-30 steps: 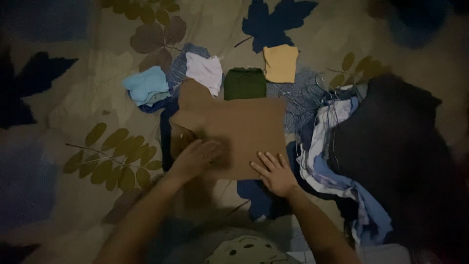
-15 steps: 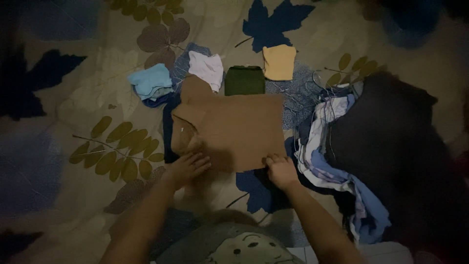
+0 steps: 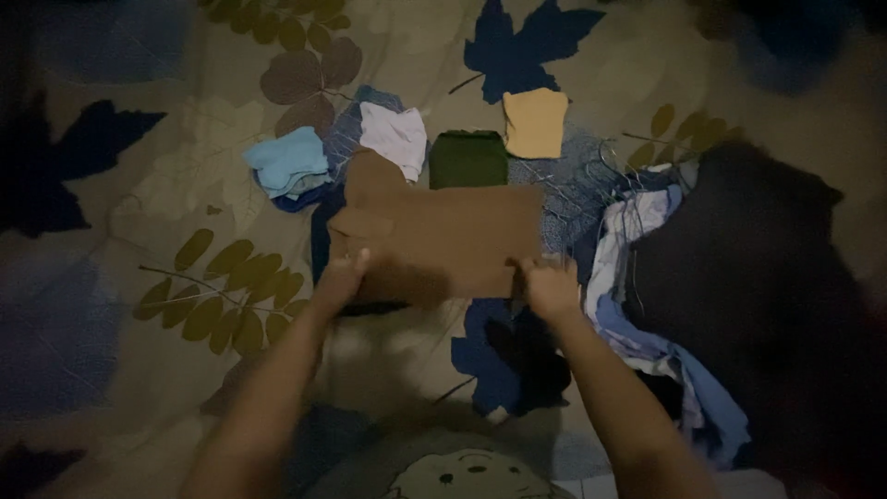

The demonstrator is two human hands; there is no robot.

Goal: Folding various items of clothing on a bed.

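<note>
A brown garment (image 3: 443, 236) lies flat on a leaf-patterned bedsheet (image 3: 166, 194) in front of me. My left hand (image 3: 340, 277) grips its near left corner, fingers curled over the edge. My right hand (image 3: 547, 285) pinches its near right corner. The near edge of the garment is lifted slightly off the sheet.
Beyond the brown garment lie folded pieces: light blue (image 3: 288, 162), white (image 3: 394, 137), dark green (image 3: 467, 159) and yellow (image 3: 535, 122). A heap of unfolded clothes, striped blue-white (image 3: 628, 277) and dark (image 3: 748, 277), fills the right side.
Both hands slid back from the top of the brown garment to its near edge and took hold of the two corners. The camera view shifted slightly.
</note>
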